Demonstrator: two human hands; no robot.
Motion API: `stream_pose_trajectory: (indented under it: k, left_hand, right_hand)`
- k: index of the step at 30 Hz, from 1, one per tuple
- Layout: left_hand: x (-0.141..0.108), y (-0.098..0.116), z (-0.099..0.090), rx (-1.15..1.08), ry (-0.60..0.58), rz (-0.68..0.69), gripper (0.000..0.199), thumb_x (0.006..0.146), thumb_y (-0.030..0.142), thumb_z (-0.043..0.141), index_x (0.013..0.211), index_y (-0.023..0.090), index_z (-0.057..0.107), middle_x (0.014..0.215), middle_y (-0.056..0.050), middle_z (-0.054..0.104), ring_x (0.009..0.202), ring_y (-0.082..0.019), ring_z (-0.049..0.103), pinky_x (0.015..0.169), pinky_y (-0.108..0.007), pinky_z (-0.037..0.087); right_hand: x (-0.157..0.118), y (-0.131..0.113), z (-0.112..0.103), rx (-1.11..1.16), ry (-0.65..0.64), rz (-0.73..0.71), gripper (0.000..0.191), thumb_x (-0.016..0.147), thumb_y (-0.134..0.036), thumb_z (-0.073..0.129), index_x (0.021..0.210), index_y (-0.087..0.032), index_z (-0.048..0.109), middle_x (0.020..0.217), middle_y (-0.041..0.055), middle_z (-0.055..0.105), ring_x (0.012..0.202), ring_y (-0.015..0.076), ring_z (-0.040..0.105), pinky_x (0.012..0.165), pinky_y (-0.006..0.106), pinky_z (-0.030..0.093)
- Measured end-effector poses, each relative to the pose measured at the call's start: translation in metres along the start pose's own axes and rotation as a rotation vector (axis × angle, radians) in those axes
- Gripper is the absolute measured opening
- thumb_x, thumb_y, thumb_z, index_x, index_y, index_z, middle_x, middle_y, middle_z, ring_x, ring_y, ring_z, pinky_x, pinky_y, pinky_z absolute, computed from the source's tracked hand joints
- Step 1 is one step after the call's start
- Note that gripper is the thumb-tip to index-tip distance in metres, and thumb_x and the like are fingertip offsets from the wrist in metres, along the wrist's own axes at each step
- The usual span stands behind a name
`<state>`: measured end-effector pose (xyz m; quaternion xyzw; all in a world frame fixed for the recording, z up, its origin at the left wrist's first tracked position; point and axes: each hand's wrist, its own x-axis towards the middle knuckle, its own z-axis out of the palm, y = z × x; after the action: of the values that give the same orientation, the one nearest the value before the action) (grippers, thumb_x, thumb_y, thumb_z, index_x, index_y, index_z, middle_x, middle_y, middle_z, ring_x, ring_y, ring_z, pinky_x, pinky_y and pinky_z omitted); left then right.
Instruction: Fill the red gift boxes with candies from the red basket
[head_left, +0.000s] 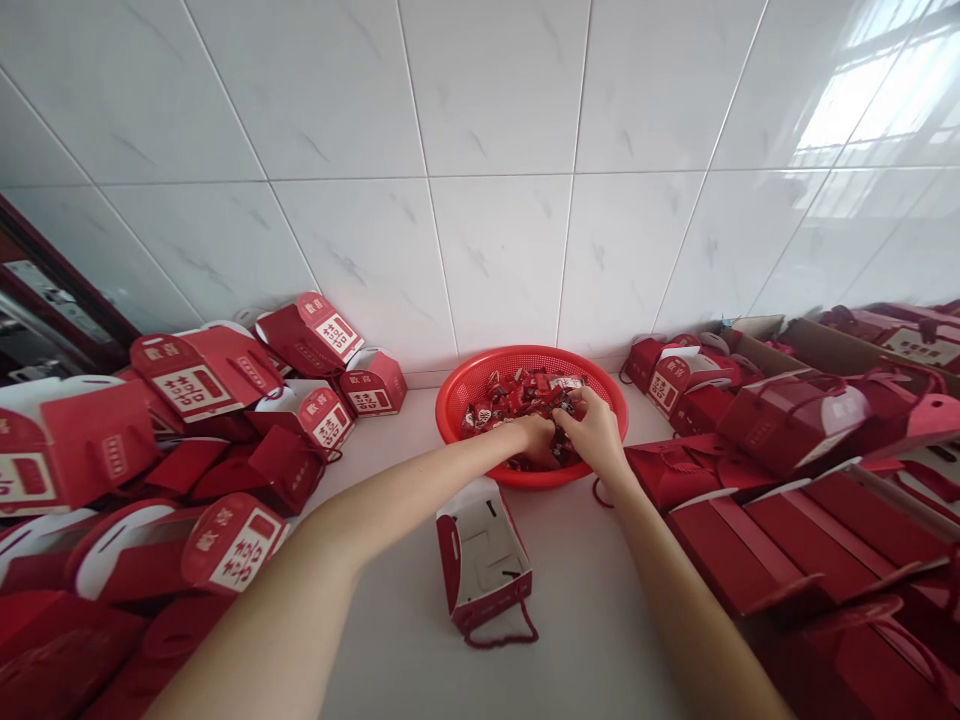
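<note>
A round red plastic basket stands against the tiled wall, holding a heap of small wrapped candies, mostly red. Both of my hands reach into it. My left hand is down in the candies with its fingers curled; what they hold is hidden. Beside it, my right hand has thumb and fingers closed round a dark wrapped candy. In front of the basket, between my forearms, lies an open red gift box. Its white inside shows bare, and a dark red cord handle hangs toward me.
Red gift boxes with white character labels are piled on the left. More red boxes are stacked on the right, with a brown cardboard carton behind them. White tiles rise behind the white counter.
</note>
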<state>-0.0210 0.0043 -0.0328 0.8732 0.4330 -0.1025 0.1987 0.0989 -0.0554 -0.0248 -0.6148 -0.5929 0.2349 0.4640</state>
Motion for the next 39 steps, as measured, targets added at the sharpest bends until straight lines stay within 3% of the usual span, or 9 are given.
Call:
stream_pose_trajectory:
  k: [6, 11, 17, 21, 28, 33, 39]
  left_hand:
    - [0.004, 0.011, -0.003, 0.136, 0.077, -0.037, 0.042, 0.07, 0.024, 0.07, 0.112, 0.015, 0.072, 0.112, -0.017, 0.073, 0.11, -0.037, 0.067, 0.093, -0.039, 0.053]
    - [0.009, 0.003, -0.007, 0.111, 0.144, -0.064, 0.032, 0.069, 0.022, 0.069, 0.1, 0.015, 0.075, 0.103, -0.016, 0.075, 0.103, -0.036, 0.07, 0.086, -0.038, 0.056]
    - [0.007, -0.015, -0.014, -0.068, 0.191, -0.049, 0.017, 0.07, 0.018, 0.065, 0.082, 0.017, 0.077, 0.082, -0.007, 0.077, 0.078, -0.024, 0.07, 0.066, -0.027, 0.052]
    - [-0.002, -0.033, -0.027, -0.232, 0.232, -0.042, 0.018, 0.074, 0.018, 0.063, 0.083, 0.02, 0.078, 0.084, -0.002, 0.078, 0.081, -0.018, 0.069, 0.067, -0.023, 0.049]
    - [-0.034, -0.06, -0.044, -0.434, 0.208, 0.036, 0.022, 0.072, 0.032, 0.071, 0.087, 0.019, 0.079, 0.091, -0.003, 0.078, 0.088, -0.02, 0.068, 0.074, -0.024, 0.049]
    - [-0.044, -0.068, -0.04, -0.502, 0.175, -0.016, 0.021, 0.066, 0.032, 0.074, 0.082, 0.019, 0.078, 0.084, -0.002, 0.076, 0.082, -0.02, 0.065, 0.071, -0.026, 0.046]
    - [-0.048, -0.07, -0.035, -0.569, 0.231, -0.016, 0.026, 0.066, 0.035, 0.076, 0.085, 0.018, 0.075, 0.089, -0.004, 0.075, 0.083, -0.02, 0.065, 0.069, -0.026, 0.047]
  right_hand:
    - [-0.001, -0.002, 0.0, -0.024, 0.021, -0.006, 0.017, 0.073, -0.035, 0.059, 0.084, -0.024, 0.06, 0.086, 0.0043, 0.072, 0.084, 0.0258, 0.066, 0.074, 0.036, 0.05]
    - [-0.001, 0.001, -0.001, 0.015, 0.031, -0.029, 0.018, 0.071, -0.035, 0.059, 0.085, -0.024, 0.06, 0.088, 0.0041, 0.072, 0.083, 0.0248, 0.066, 0.074, 0.035, 0.05]
    - [0.0, 0.0, -0.003, 0.068, 0.037, -0.013, 0.017, 0.071, -0.031, 0.059, 0.086, -0.024, 0.058, 0.09, 0.0049, 0.073, 0.091, 0.0263, 0.068, 0.079, 0.036, 0.05]
    - [0.0, 0.0, -0.003, 0.043, 0.037, 0.001, 0.014, 0.074, -0.03, 0.057, 0.086, -0.024, 0.058, 0.092, 0.0055, 0.073, 0.089, 0.0264, 0.067, 0.079, 0.038, 0.049]
    - [0.001, 0.002, 0.0, 0.002, 0.042, 0.0, 0.013, 0.075, -0.029, 0.058, 0.087, -0.024, 0.059, 0.092, 0.0055, 0.072, 0.089, 0.0269, 0.066, 0.079, 0.039, 0.049]
    - [0.001, 0.002, 0.0, 0.029, 0.039, -0.005, 0.013, 0.073, -0.03, 0.06, 0.084, -0.024, 0.06, 0.088, 0.0047, 0.072, 0.087, 0.0267, 0.067, 0.078, 0.039, 0.05]
    - [0.001, 0.004, 0.0, 0.049, 0.028, -0.006, 0.014, 0.073, -0.033, 0.061, 0.083, -0.024, 0.06, 0.085, 0.0041, 0.071, 0.082, 0.0255, 0.067, 0.077, 0.039, 0.05]
